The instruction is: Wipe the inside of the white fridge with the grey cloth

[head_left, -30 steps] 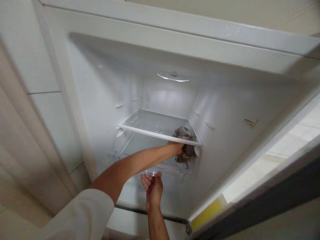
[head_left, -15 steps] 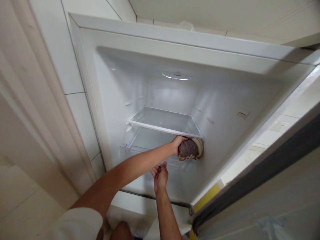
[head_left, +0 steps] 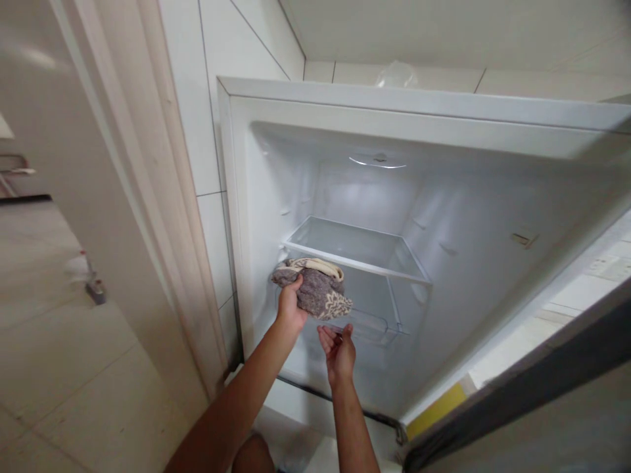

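Cloth (head_left: pixel 318 290), clasped by fingers of left hand (head_left: pixel 292 309), stretched ahead and right of them, long axis sideways, dipping right; left hand nearest, right hand (head_left: pixel 340 353) just below. Grey-brown, cream-patterned, bunched. Right fingers seemed closed on edge of clear drawer (head_left: pixel 369 326). Glass shelf (head_left: pixel 355 264) sat above both hands, inside fridge (head_left: pixel 473 309).
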Action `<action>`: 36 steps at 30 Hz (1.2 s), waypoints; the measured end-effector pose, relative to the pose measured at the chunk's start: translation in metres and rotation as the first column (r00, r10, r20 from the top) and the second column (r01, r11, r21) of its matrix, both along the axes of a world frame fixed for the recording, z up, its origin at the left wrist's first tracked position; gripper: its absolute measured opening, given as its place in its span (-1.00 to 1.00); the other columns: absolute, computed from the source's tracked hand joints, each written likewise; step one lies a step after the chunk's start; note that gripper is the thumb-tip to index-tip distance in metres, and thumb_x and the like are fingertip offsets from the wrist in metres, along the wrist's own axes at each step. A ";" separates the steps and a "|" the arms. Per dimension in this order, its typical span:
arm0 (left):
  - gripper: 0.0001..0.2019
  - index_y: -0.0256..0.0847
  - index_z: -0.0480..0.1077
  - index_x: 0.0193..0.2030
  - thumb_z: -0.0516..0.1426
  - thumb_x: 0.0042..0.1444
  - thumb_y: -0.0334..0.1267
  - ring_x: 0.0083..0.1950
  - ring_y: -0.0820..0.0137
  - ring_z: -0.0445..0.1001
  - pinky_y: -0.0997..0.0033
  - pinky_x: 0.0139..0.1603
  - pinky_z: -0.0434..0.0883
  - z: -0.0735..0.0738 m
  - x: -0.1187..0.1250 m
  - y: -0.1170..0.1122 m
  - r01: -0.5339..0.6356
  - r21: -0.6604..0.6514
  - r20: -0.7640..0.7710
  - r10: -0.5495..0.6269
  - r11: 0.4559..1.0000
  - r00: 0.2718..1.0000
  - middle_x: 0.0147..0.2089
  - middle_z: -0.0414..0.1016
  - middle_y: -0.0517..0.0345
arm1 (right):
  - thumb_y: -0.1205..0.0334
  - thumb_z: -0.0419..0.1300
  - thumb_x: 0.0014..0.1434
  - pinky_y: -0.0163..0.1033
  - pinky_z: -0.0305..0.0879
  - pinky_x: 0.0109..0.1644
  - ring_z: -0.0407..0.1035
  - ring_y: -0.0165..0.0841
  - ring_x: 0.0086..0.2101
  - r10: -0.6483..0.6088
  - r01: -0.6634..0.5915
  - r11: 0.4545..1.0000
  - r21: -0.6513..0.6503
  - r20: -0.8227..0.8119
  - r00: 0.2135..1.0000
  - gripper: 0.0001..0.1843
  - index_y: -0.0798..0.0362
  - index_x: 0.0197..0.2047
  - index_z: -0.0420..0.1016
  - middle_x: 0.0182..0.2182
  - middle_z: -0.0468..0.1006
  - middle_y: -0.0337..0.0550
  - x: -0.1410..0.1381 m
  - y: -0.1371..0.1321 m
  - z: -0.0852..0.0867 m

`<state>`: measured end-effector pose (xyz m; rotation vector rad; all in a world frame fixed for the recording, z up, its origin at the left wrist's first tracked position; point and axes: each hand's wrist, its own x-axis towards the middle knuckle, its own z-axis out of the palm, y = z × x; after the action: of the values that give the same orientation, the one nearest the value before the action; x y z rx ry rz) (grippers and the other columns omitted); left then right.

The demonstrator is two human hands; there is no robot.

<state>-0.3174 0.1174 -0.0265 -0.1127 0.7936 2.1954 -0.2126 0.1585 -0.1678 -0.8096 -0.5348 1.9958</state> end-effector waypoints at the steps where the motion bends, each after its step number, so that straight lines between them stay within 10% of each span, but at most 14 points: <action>1: -0.92 -0.24 0.48 -0.20 0.20 0.15 -0.39 -0.24 0.28 0.68 0.22 -0.07 0.62 0.003 -0.004 -0.009 -0.044 -0.006 0.001 0.044 0.999 0.999 -0.37 0.64 0.09 | -0.20 0.20 0.31 -0.24 0.61 -0.18 0.65 -0.29 -0.35 0.007 -0.007 1.000 -0.010 0.008 1.000 -0.53 0.09 -0.26 0.41 -0.47 0.68 -0.08 0.002 -0.001 0.003; 8: -0.60 -0.23 0.53 -0.01 0.39 -0.01 -0.24 0.06 0.17 0.63 0.11 0.21 0.49 -0.015 0.007 -0.037 -0.363 0.016 -0.327 0.348 0.932 0.879 -0.01 0.67 -0.03 | -0.29 -0.16 0.43 -0.40 0.25 -0.70 0.47 -0.41 -0.65 0.353 -0.353 0.935 -0.044 0.240 0.904 -0.27 0.21 -0.19 0.50 -0.50 0.64 -0.05 0.025 -0.012 0.027; 12: -0.45 -0.23 0.49 0.08 0.39 0.00 0.02 0.24 0.10 0.52 0.08 0.34 0.35 -0.033 0.025 -0.035 -0.571 0.017 -0.556 0.482 0.821 0.677 0.15 0.58 -0.12 | -0.45 0.20 0.13 -0.41 0.10 -0.74 0.35 -0.42 -0.72 0.349 -0.463 0.850 0.252 0.389 0.853 -0.27 0.18 -0.32 0.54 -0.60 0.55 -0.12 0.048 -0.036 0.057; 16: -0.47 -0.19 0.48 0.04 0.37 0.01 0.05 0.24 0.10 0.51 0.11 0.34 0.37 -0.027 0.055 -0.041 -0.572 -0.034 -0.588 0.446 0.820 0.675 0.11 0.60 -0.06 | -0.22 0.29 0.18 -0.21 0.56 -0.25 0.58 -0.25 -0.26 -0.060 -0.255 0.647 0.718 0.382 0.922 -0.48 0.04 -0.03 0.61 -0.23 0.68 -0.02 0.067 -0.055 0.099; 20: -0.42 -0.12 0.45 0.08 0.40 -0.06 0.03 0.17 0.11 0.56 0.15 0.28 0.46 -0.022 0.090 -0.059 -0.255 -0.034 -0.577 0.189 0.966 0.795 0.02 0.63 0.00 | 0.06 0.36 0.14 0.06 0.24 0.41 0.32 -0.14 0.28 -0.243 -0.270 0.359 0.893 0.368 0.897 -0.44 -0.16 0.22 0.52 0.29 0.44 -0.07 0.068 -0.056 0.121; 24: -0.41 -0.06 0.46 0.15 0.31 0.04 0.16 0.28 0.05 0.48 0.06 0.39 0.39 -0.031 0.102 -0.075 0.082 0.095 -0.638 -0.003 0.992 0.770 0.12 0.59 -0.02 | 0.06 0.45 -0.03 0.02 0.29 0.36 0.40 -0.14 0.18 -0.190 -0.247 0.483 0.840 0.376 0.907 -0.24 -0.12 0.26 0.43 0.21 0.50 -0.06 0.065 -0.051 0.126; 32: -0.44 -0.11 0.42 0.24 0.31 0.13 -0.01 0.38 0.09 0.39 0.12 0.45 0.29 -0.005 0.094 -0.076 0.285 0.055 -0.694 -0.169 0.957 0.700 0.28 0.50 -0.02 | 0.10 0.33 -0.14 -0.16 0.49 -0.13 0.50 -0.25 -0.27 -0.268 -0.107 0.587 0.803 0.317 0.910 -0.61 0.05 -0.20 0.55 -0.29 0.66 -0.12 0.044 -0.033 0.149; 36: -0.45 -0.10 0.40 0.31 0.29 0.18 -0.13 0.42 0.10 0.34 0.13 0.48 0.24 0.001 0.100 -0.095 0.158 -0.068 -0.789 -0.150 0.985 0.596 0.40 0.39 -0.05 | 0.05 0.39 -0.18 -0.12 0.48 -0.08 0.49 -0.25 -0.27 -0.263 0.004 0.685 0.728 0.242 0.934 -0.59 0.07 -0.25 0.53 -0.33 0.62 -0.15 0.024 -0.022 0.151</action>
<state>-0.2179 0.0220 -0.0251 0.9890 1.2075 2.0295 -0.1883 0.1367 -0.0173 -0.6409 -1.3202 1.3140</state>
